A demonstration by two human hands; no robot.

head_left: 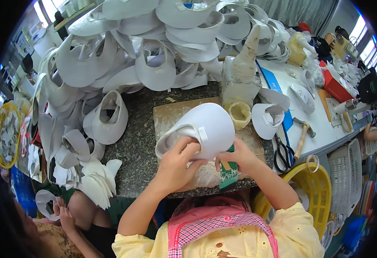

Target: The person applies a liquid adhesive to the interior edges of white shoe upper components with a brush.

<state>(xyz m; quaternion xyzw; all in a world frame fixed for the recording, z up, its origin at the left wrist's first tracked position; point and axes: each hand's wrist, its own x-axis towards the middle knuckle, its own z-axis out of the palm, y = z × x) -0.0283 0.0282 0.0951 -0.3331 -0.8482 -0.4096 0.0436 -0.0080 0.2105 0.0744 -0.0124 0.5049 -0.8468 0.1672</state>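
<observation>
A smooth white shoe upper (217, 124), rounded at its far end, is tilted over the work board. My left hand (177, 165) is closed on its near left side, with fingers over the edge of the opening and the thumb below. My right hand (242, 159) has its fingers curled against the near right edge of the same upper. Below my right fingers shows a green patterned flat strip (228, 172); whether that hand holds it, I cannot tell. The worn brown board (165, 116) lies under the upper on a dark speckled tabletop (132, 148).
Many white uppers (154, 69) are piled at the back and left. A glue-crusted block (240, 81) and pot (240, 115) stand behind the board. To the right are black scissors (283, 155), a hammer (302, 137) and a yellow basket (322, 189). Another person's hand (61, 213) works lower left.
</observation>
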